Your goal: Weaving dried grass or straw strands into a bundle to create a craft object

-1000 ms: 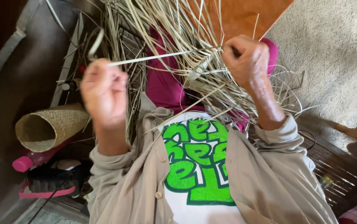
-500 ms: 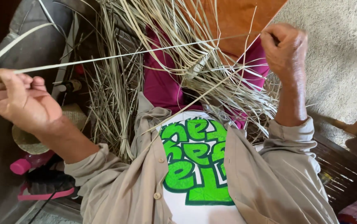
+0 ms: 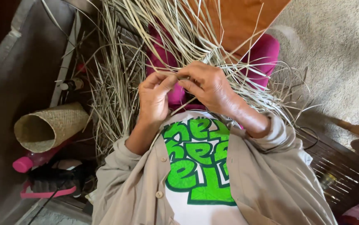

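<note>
A tangle of long pale dry straw strips (image 3: 175, 37) lies across my lap, over my pink trousers (image 3: 267, 54). My left hand (image 3: 154, 98) and my right hand (image 3: 206, 85) meet at the middle of the view, fingertips touching. Both pinch the same straw strips between thumb and fingers, close to where the strips cross. The strips fan out upward and to both sides from my hands. My beige sleeves and a white shirt with green lettering fill the lower part of the view.
A woven straw cone-shaped basket (image 3: 48, 127) lies on its side at the left. Below it stand a pink bottle (image 3: 27, 162) and a black object on a pink base (image 3: 52, 183). Grey carpet (image 3: 338, 62) lies at the right, a wooden slatted surface (image 3: 346, 175) at lower right.
My hands were spread wide apart, drawing one strip taut between them. Now both have come together at the centre, pinching the strips over my lap.
</note>
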